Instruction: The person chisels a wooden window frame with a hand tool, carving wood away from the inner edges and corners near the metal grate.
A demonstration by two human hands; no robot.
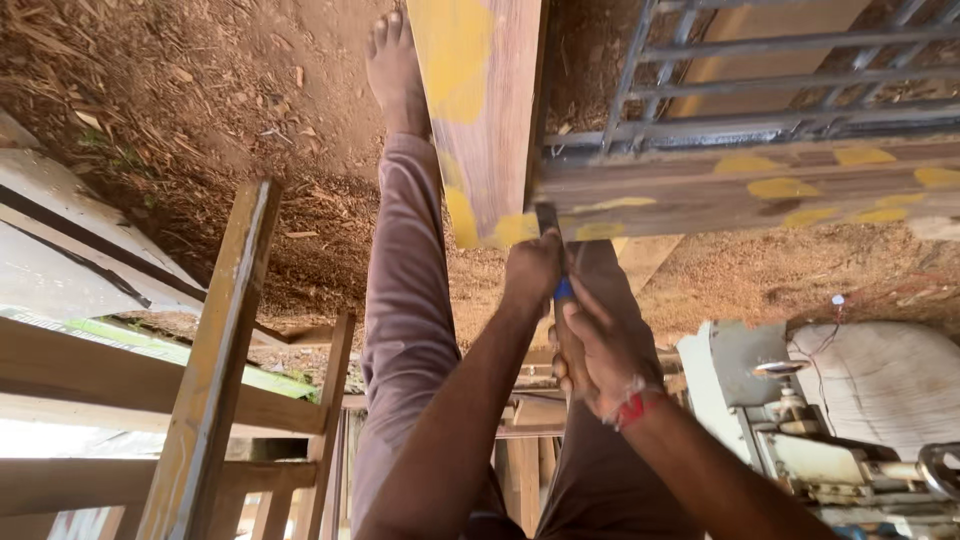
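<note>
Left hand [533,270]: gripping low near the blade, steering the chisel [562,300] into the frame corner
Right hand [600,350]: closing round the handle, pressing from behind
Chisel: sitting between both hands, tip meeting the joint of the frame [700,190]
Frame: lying flat, patched with yellow filler, giving a steady face
Foot [395,70]: standing on sawdust beside the upright
Grille [760,70]: sitting inside the frame

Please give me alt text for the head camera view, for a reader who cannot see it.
Both hands grip a chisel, its blade set against the corner joint of a wooden frame patched with yellow filler: the left hand near the blade, the right hand on the handle. Below are the person's trousered legs, a bare foot and sawdust-strewn ground.
</note>
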